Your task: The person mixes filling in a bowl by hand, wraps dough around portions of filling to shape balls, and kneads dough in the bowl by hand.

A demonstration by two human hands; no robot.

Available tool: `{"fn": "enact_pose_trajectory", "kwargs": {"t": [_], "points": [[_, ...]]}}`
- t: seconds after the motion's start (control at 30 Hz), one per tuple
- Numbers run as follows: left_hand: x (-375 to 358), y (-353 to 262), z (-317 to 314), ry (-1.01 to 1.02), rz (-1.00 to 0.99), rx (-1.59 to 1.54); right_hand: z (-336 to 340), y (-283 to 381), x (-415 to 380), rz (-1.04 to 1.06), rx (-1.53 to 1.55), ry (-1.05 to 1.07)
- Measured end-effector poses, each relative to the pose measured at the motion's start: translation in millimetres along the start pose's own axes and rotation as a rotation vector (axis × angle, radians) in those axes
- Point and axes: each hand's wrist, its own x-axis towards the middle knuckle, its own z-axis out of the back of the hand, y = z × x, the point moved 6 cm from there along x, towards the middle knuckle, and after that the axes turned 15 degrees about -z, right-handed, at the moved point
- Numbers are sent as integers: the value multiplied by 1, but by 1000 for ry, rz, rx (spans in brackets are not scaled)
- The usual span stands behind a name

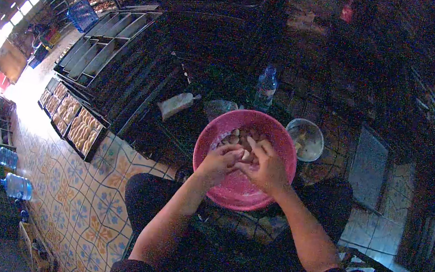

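Observation:
A round pink basin (239,198) stands in front of my knees, with a heap of small brownish pieces (235,136) in its far part. Over the basin my left hand (220,163) and my right hand (264,168) meet, fingers curled towards each other. Between their fingertips is a small pale piece (246,155), too small and grainy to name. Both hands press on it from either side. A white bowl (314,146) with some pale yellowish bits sits just right of the basin.
Behind the basin stand a clear plastic bottle (266,90) and a filled plastic bag (176,105). Trays of bread rolls (84,130) lie on the tiled floor at left, near empty metal racks (102,43). Water jugs (17,186) stand far left. A dark metal frame (378,266) is at right.

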Motion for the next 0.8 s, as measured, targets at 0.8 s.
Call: {"fn": "enact_pose_trajectory", "kwargs": {"t": [0.8], "points": [[-11,-4,-11,23,-162,448,-14,-34,-3,46,-3,171]]}}
